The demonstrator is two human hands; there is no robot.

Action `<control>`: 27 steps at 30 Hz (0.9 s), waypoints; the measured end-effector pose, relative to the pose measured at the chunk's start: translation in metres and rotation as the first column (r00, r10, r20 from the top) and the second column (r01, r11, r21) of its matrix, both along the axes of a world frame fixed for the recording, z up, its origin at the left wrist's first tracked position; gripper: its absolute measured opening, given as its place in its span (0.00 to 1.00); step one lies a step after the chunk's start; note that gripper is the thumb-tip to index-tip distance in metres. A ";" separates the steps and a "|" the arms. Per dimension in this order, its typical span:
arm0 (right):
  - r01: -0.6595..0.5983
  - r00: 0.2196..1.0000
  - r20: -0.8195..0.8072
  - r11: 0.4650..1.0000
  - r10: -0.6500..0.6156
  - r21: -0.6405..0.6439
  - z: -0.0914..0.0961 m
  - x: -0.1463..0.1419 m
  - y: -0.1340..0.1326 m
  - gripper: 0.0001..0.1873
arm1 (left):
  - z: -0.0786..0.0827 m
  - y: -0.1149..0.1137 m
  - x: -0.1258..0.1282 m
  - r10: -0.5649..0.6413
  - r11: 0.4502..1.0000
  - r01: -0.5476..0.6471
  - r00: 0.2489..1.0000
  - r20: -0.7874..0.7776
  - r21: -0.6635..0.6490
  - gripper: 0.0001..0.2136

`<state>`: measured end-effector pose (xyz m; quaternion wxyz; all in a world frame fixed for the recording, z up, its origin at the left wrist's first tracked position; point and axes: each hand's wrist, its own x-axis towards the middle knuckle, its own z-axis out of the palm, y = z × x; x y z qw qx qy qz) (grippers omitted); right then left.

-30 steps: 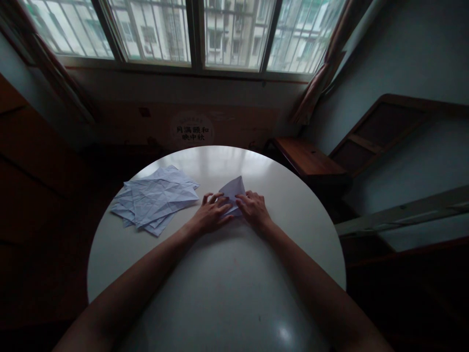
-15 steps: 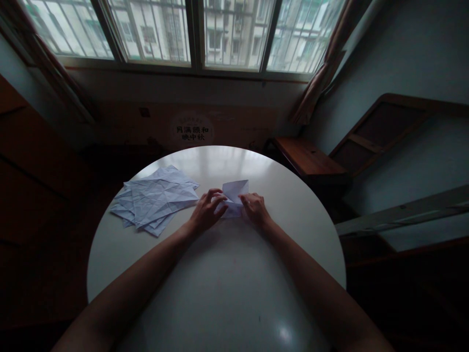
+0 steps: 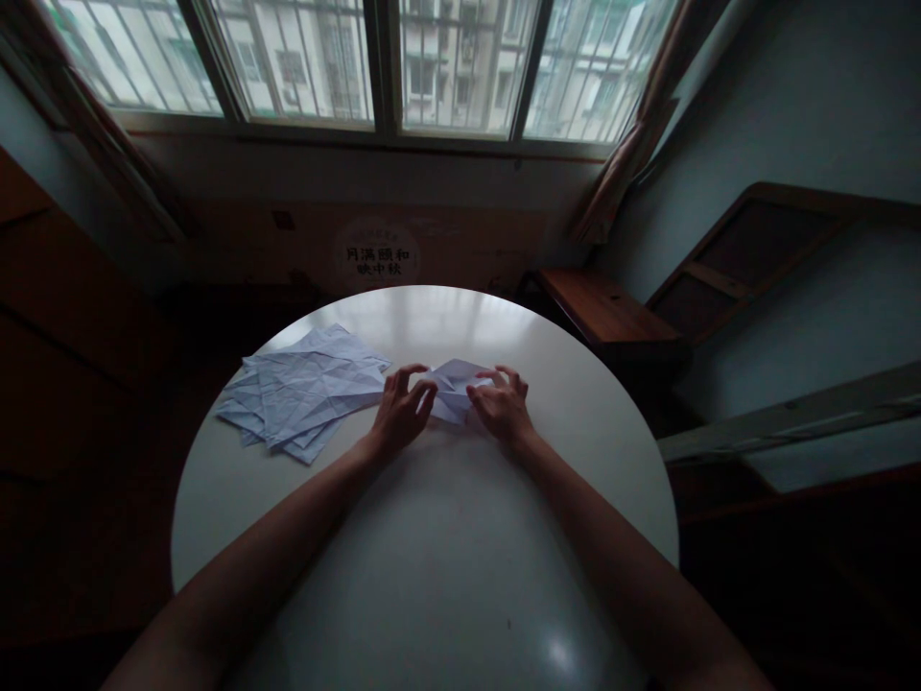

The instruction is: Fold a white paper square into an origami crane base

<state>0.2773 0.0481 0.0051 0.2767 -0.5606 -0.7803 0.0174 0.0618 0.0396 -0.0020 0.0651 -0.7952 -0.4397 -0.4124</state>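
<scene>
A small folded sheet of white paper (image 3: 455,384) is held between my two hands, over the far half of the white table (image 3: 432,557). My left hand (image 3: 404,408) pinches its left side, thumb and fingers bent together. On the opposite side my right hand (image 3: 504,401) grips the paper with the thumb near its front and the fingers curled above. The paper's middle bulges with several folds, and its side edges are partly hidden by my fingers. Just left of my left hand lies a loose pile of creased paper sheets (image 3: 309,384).
Beyond the table's rounded far edge, a printed cardboard box (image 3: 446,240) stands below the barred window (image 3: 460,67). A brown wooden stool or bench (image 3: 611,307) is at the back right, near a wood-framed panel (image 3: 763,240) against the wall.
The paper's raised back flap has come down, and its shape is now wider and more pointed. Both hands have shifted slightly outward, and the left fingers have closed onto the paper.
</scene>
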 end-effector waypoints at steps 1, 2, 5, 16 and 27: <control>-0.024 1.000 0.000 1.000 0.024 -0.003 0.000 0.000 0.001 0.26 | 0.000 0.000 0.000 0.016 1.000 -0.016 1.000 0.005 -0.006 0.04; -0.048 0.999 0.003 0.999 0.048 -0.005 0.000 0.000 0.001 0.25 | 0.000 0.001 0.000 0.034 0.999 -0.033 0.999 0.012 -0.015 0.04; -0.122 0.992 0.027 0.993 0.122 -0.009 -0.003 0.001 0.003 0.22 | 0.000 0.002 -0.001 0.096 0.994 -0.094 0.995 0.040 -0.046 0.04; -0.340 0.939 0.056 0.940 0.340 0.001 -0.001 0.001 0.003 0.15 | 0.003 -0.005 0.002 -0.051 0.996 0.060 0.991 -0.125 0.067 0.09; -0.441 0.897 -0.032 0.897 0.441 0.019 -0.007 -0.003 0.005 0.24 | -0.002 0.001 0.000 -0.184 0.983 0.177 0.963 -0.195 -0.050 0.07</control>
